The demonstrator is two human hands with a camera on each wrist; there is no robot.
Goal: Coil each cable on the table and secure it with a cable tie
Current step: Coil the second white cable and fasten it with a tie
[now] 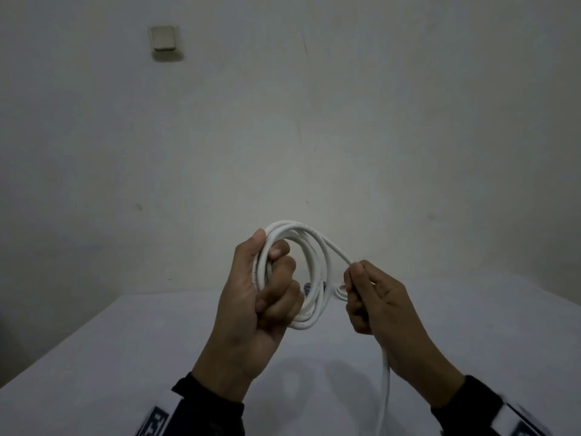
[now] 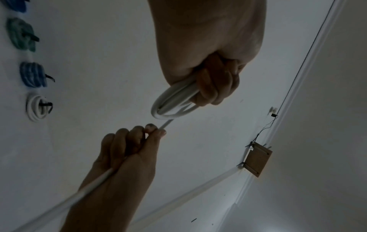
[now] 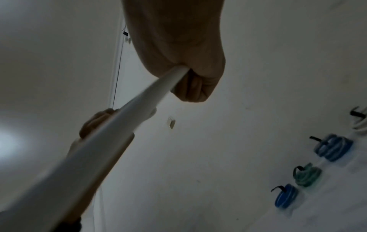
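A white cable is partly wound into a coil [image 1: 314, 247] of several loops, held upright above the table. My left hand [image 1: 270, 278] grips the coil's left side, thumb on top and fingers curled through the loops. From the top of the coil a strand runs right to my right hand [image 1: 358, 278], which pinches it between thumb and fingers. The loose tail [image 1: 385, 388] drops below that hand and out of view. In the left wrist view the left hand [image 2: 210, 81] clasps the loops [image 2: 170, 103]. In the right wrist view the right hand [image 3: 184, 75] closes on the cable [image 3: 139, 109].
The table [image 1: 125, 357] has a white cover and stands against a pale wall with a switch [image 1: 163, 39]. Several tied coils lie in a row at the back: white [image 2: 36, 108], blue [image 2: 32, 74], green [image 2: 20, 34]. They are also in the right wrist view [image 3: 333, 147].
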